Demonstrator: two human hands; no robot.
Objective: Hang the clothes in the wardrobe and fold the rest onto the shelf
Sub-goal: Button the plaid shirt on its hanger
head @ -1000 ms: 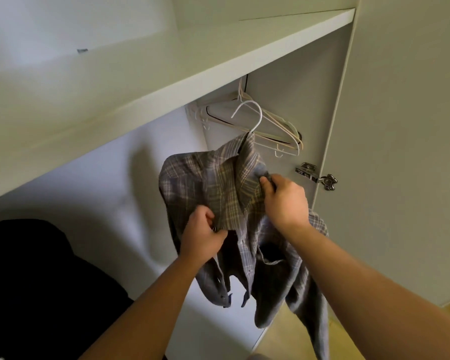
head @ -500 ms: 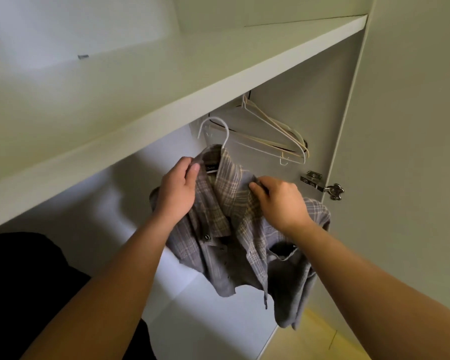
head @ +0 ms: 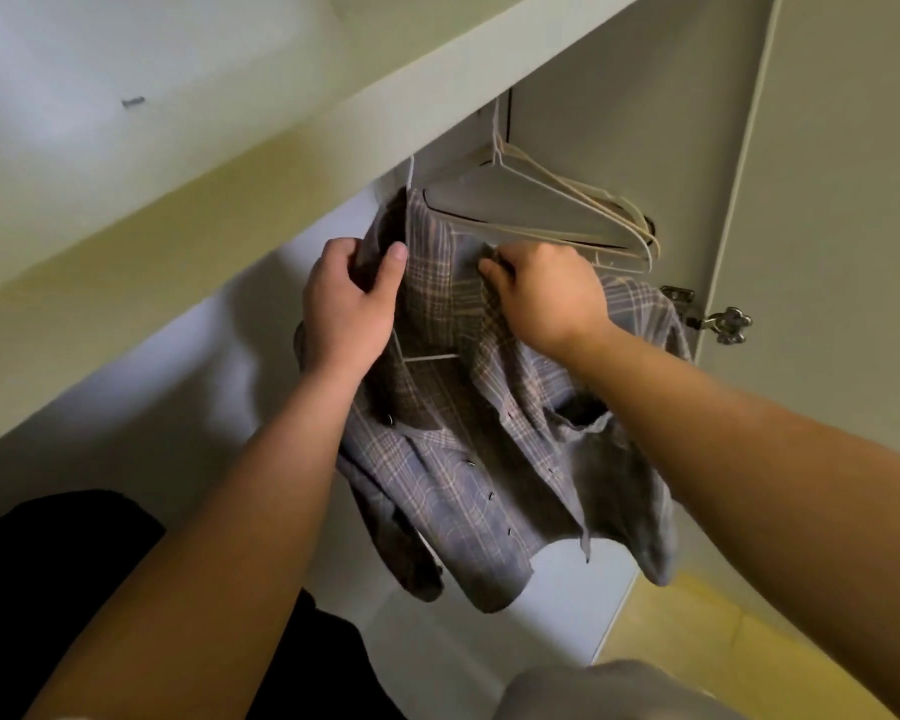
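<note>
A grey plaid shirt [head: 468, 459] hangs on a white wire hanger [head: 410, 174] whose hook reaches up behind the front edge of the wardrobe shelf [head: 230, 163]; the rail is hidden. My left hand [head: 349, 304] grips the left side of the collar, thumb on the front. My right hand [head: 546, 293] pinches the collar's right side. The shirt front hangs open, buttons showing, and its tail dangles inside the wardrobe.
Several empty pale hangers [head: 541, 210] hang just right of the shirt. The open wardrobe door [head: 842, 252] with a metal hinge [head: 718, 319] stands on the right. A dark garment [head: 48, 574] lies at lower left. Grey cloth [head: 609, 693] shows at the bottom edge.
The shirt on its hanger rose up and into the wardrobe, its hook now behind the shelf edge. My left hand shifted from the shirt's front up to the collar.
</note>
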